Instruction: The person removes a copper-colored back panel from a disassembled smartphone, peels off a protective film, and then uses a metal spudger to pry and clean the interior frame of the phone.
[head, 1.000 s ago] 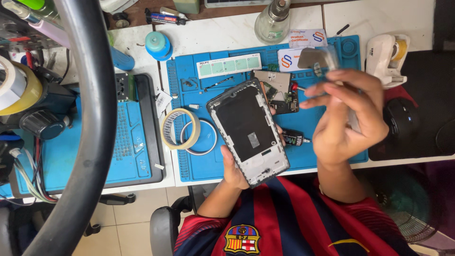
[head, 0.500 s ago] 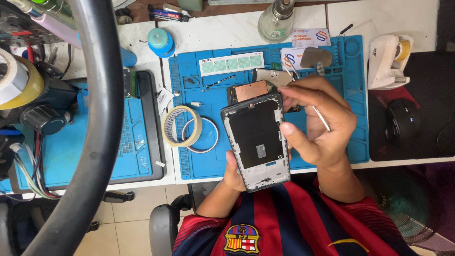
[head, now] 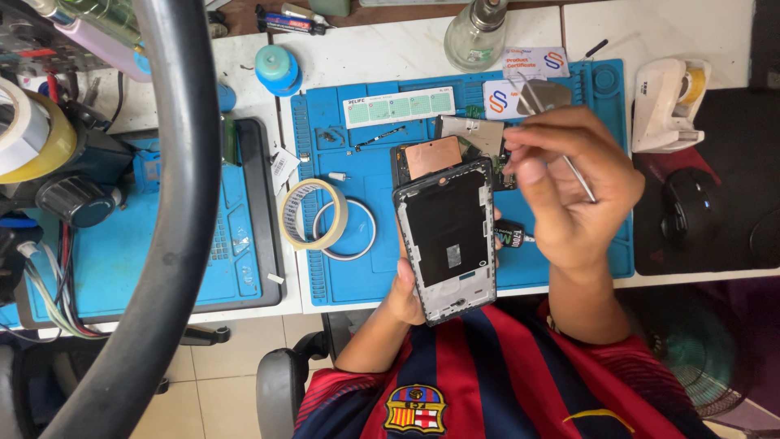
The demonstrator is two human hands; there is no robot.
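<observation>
Head view: left hand (head: 404, 294) is gripping the phone frame (head: 448, 237) from underneath, holding it up over the front edge of the blue mat (head: 341, 268) on the surface; right hand (head: 573, 191) is pinched shut on thin metal tweezers (head: 578, 177) just right of the frame; tape rolls (head: 315, 215) sit on the mat's left side; a computer mouse (head: 687, 210) lies near the right edge.

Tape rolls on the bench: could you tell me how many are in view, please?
4. One tan roll and one clear roll lie touching on the blue mat; one sits in the white dispenser; one large roll is at the left edge. Others may be hidden.
</observation>
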